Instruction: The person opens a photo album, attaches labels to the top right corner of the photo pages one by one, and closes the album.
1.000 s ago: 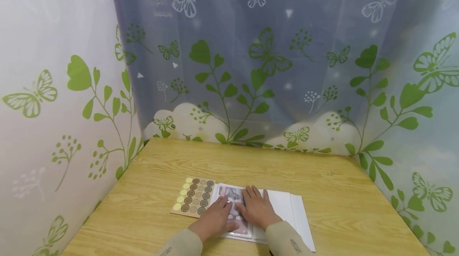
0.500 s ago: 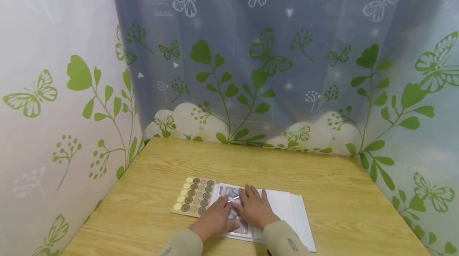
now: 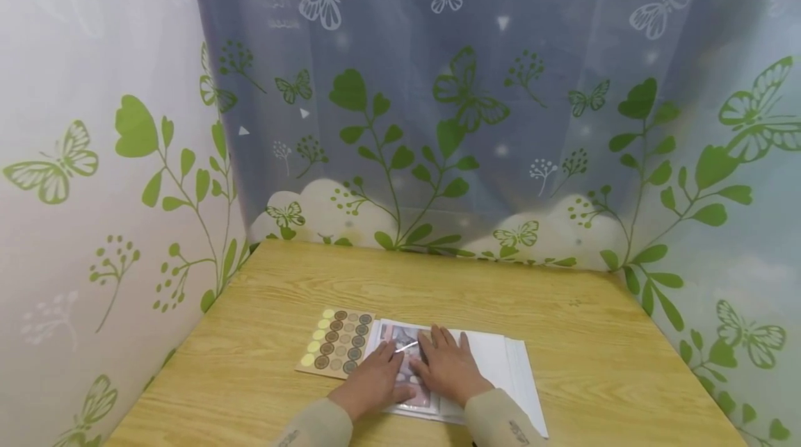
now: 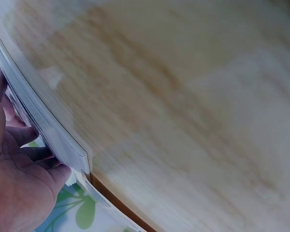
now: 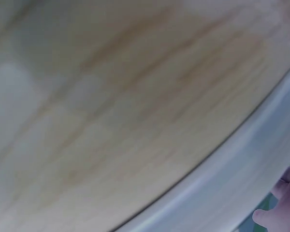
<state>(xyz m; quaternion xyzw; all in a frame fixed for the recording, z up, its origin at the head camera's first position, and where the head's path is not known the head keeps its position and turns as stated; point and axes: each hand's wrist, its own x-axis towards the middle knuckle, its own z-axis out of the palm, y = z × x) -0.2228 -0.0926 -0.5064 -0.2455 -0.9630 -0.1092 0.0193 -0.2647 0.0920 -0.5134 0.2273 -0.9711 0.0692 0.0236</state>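
Observation:
Both hands rest on a glossy, plastic-covered picture (image 3: 423, 400) in pink and grey, which lies on an open white booklet or stack of sheets (image 3: 494, 350). My left hand (image 3: 374, 379) lies over its left part, fingers extended and thumb apart. Over the right part my right hand (image 3: 452, 366) lies with fingers stretched forward. A bright streak runs across the plastic between the fingertips. The left wrist view has the left hand's fingers (image 4: 36, 153) on the sheets. In the right wrist view, part of the right hand (image 5: 285, 205) shows beyond the white edge.
Left of the booklet, partly under its edge, lies a brown sheet of round stickers (image 3: 338, 341) in yellow, brown and grey rows. The wood-grain table (image 3: 488, 280) is bounded by a butterfly-and-leaf patterned curtain (image 3: 400, 120) at the back and sides.
My right hand slid slightly left towards the left hand, then slightly back right. The bright streak on the plastic has grown longer. The left hand has stayed put.

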